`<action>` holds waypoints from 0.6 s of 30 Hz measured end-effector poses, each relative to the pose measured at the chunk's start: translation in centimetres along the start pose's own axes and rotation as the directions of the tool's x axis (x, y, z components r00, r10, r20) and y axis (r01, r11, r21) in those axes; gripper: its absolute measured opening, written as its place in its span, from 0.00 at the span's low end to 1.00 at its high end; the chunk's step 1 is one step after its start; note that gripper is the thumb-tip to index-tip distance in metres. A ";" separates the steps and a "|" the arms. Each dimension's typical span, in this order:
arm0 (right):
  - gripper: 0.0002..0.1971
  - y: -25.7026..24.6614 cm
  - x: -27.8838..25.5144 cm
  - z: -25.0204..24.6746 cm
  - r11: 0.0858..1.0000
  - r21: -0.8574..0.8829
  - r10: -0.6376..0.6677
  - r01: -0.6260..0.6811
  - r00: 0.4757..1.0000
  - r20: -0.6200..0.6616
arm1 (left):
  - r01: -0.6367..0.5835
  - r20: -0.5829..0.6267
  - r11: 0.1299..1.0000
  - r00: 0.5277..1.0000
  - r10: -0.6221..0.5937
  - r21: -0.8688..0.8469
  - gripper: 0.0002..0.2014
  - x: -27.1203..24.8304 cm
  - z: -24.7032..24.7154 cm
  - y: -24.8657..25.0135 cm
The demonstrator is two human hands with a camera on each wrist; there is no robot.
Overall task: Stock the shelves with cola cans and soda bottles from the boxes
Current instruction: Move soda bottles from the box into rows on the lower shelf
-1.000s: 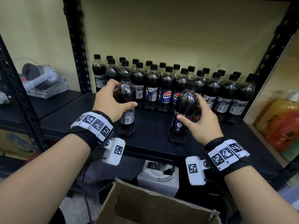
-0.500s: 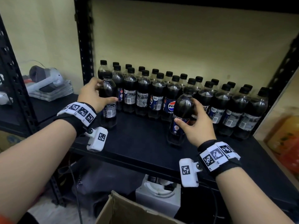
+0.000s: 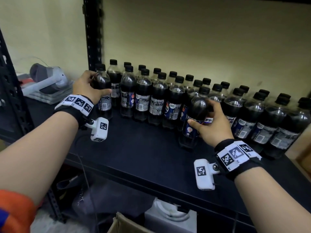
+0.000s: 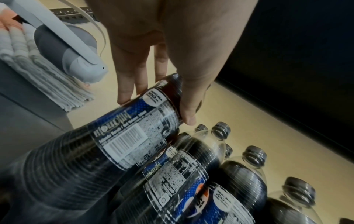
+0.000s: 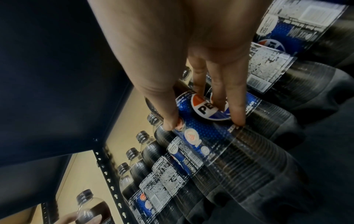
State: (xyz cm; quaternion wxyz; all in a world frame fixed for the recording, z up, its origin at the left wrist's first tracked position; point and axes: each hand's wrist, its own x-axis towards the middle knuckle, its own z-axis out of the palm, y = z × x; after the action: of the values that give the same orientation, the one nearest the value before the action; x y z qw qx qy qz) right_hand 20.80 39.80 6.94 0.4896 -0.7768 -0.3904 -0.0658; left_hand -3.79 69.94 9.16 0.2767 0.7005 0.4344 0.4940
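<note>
At the near edge, the flap of a cardboard box (image 3: 124, 224) shows below the black shelf (image 3: 143, 153); what it holds cannot be seen, so how much stock is left cannot be told. On the shelf, the person's right hand (image 3: 212, 126) curls round the label of a cola bottle (image 3: 195, 118) standing just in front of the rows, thumb on one side and fingers on the other. Farther back at the left end, the left hand (image 3: 87, 89) grips a second bottle (image 3: 102, 91) beside the black upright post (image 3: 92, 31). Behind both, two rows of capped bottles (image 3: 170, 98) line the back of the shelf, so stocking looks well advanced, with these two bottles not yet released. Compared with a second ago, the left bottle has travelled from the shelf's front to the left end of the rows; the right bottle has barely shifted.
</note>
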 end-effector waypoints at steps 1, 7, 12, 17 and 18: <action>0.43 0.1 0.3 0.3 1.000 0.001 0.006 -0.006 1.000 -0.001 | -0.007 -0.008 1.000 1.000 0.006 -0.016 0.34 0.4 0.3 -0.2; 0.41 0.6 1.6 1.4 0.997 0.038 0.065 -0.065 0.998 0.000 | -0.025 -0.026 0.993 0.999 0.022 -0.113 0.34 1.7 2.7 -1.5; 0.40 0.3 2.1 1.8 0.997 0.054 0.063 -0.063 0.998 0.008 | -0.022 -0.050 0.984 0.999 0.013 -0.177 0.35 3.1 4.9 -2.7; 0.40 0.4 2.4 1.8 0.995 0.068 0.064 -0.066 0.997 0.031 | -0.025 -0.020 0.972 1.000 0.021 -0.234 0.34 4.4 6.1 -3.0; 0.40 0.4 2.4 1.8 0.995 0.069 0.065 -0.067 0.997 0.032 | -0.025 -0.015 0.972 1.000 0.022 -0.233 0.34 4.8 6.3 -3.1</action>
State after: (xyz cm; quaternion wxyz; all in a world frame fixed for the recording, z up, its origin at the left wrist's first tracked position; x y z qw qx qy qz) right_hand 22.23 42.51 6.89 0.5126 -0.7726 -0.3737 -0.0243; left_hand 1.68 75.85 6.55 0.3485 0.6652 0.3669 0.5490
